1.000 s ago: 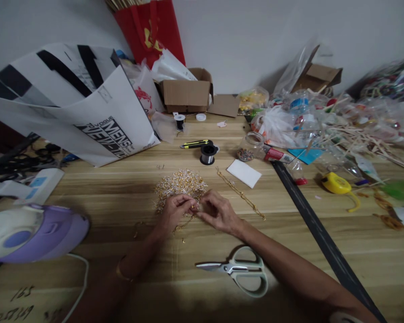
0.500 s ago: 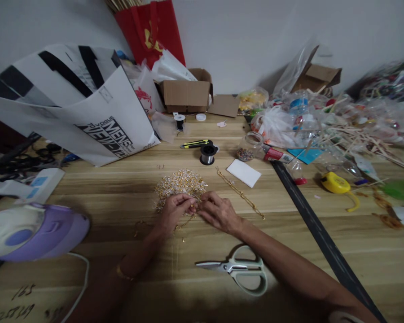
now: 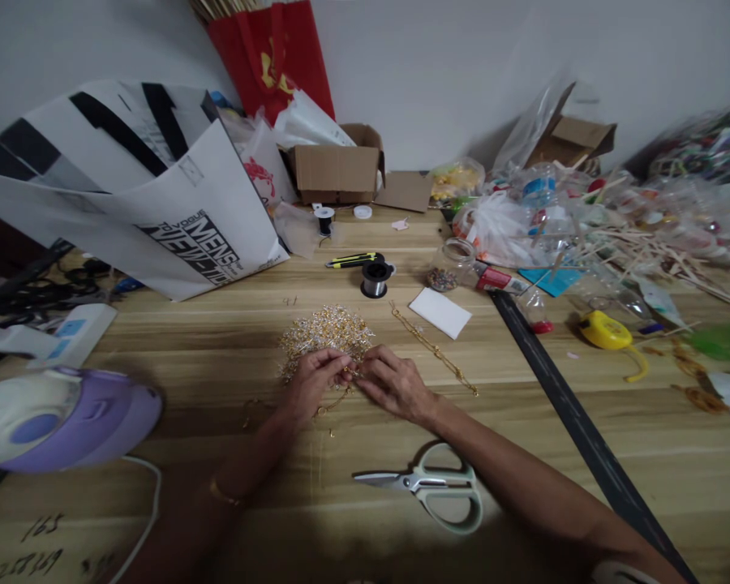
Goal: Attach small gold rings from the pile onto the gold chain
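My left hand [image 3: 314, 383] is closed, its thumb and forefinger pinching a thin gold chain [image 3: 339, 400] that trails down to the table below the fingers. Close beside it, my right hand [image 3: 397, 384] is also closed, its fingertips on the chain's upper end, where a tiny gold piece shows between the hands. Just beyond both hands lies a heap of small gold and silver pins [image 3: 325, 331]. A second gold chain [image 3: 435, 349] is stretched out right of my right hand. Scissors [image 3: 426, 485] with pale green handles lie nearer to me, blades pointing left.
Past the heap sit a wire spool [image 3: 375, 281], a yellow-black cutter knife [image 3: 354, 259], a white pad [image 3: 440, 313] and a bead jar [image 3: 450, 266]. A yellow tape measure [image 3: 606, 331] lies right, near plastic clutter. A purple appliance [image 3: 91, 420] stands left.
The fingertips have shifted slightly, and a bit of the gold piece between the hands now shows nearer the right fingers. Everything else on the table is unmoved.
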A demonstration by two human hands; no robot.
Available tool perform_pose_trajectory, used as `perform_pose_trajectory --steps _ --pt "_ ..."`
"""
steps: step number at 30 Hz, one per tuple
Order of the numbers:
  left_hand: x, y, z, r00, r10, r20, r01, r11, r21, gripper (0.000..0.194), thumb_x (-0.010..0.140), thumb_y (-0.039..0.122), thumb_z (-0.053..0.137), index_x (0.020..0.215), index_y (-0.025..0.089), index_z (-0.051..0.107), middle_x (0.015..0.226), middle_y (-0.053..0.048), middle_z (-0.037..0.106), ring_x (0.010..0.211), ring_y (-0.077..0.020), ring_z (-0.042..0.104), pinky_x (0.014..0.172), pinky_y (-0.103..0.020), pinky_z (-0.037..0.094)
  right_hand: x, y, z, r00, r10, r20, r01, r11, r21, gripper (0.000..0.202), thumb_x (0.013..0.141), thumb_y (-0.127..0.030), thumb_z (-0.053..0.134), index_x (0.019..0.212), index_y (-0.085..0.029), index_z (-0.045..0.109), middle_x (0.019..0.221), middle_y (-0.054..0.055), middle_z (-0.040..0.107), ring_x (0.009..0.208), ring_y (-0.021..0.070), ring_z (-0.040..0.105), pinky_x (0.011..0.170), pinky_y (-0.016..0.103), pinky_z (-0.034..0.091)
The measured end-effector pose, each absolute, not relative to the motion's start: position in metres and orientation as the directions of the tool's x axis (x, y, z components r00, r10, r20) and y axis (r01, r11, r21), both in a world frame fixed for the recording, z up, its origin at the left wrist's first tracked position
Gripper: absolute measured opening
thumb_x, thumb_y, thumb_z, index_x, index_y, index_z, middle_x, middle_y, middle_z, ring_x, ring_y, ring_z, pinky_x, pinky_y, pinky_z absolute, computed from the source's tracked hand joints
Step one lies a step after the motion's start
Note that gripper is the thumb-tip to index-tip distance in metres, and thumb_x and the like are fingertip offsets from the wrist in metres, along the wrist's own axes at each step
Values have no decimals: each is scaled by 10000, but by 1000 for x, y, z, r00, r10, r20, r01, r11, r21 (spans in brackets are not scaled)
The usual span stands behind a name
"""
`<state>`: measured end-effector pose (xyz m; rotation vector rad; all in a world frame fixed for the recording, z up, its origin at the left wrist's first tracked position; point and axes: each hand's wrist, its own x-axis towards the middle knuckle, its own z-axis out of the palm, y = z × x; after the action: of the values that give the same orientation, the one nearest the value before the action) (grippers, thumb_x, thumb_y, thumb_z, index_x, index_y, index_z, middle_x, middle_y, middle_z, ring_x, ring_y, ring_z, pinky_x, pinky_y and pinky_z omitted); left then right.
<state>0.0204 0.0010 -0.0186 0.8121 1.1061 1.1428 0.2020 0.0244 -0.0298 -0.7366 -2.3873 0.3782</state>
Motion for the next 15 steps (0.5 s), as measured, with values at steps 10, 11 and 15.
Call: perform_pose_trajectory --steps 10,11,15 --pt "23 1 -20 107 953 -283 -397 301 867 203 640 271 740 702 105 640 688 -41 668 563 -89 555 556 -212 435 200 22 -29 -653 643 400 432 750 -501 250 861 -396 526 944 -177 611 858 63 598 674 132 555 572 230 393" --pt "23 1 -20 111 952 -284 -400 304 864 205 638 272 741 703 105 642 688 -42 667 565 -90 556 559 -214 436 199 22 -29 -642 653 402 411 735 -539 236 862 -384 528 940 -179 615 850 58 599 679 132 555 589 232 401" --pt "23 0 -21 121 953 -277 -412 302 859 190 654 268 732 704 109 641 686 -41 659 585 -89 553 576 -208 435 196 22 -28 -612 679 406 303 675 -672 192 875 -325 519 926 -176 628 833 55 608 724 141 564 647 244 426"
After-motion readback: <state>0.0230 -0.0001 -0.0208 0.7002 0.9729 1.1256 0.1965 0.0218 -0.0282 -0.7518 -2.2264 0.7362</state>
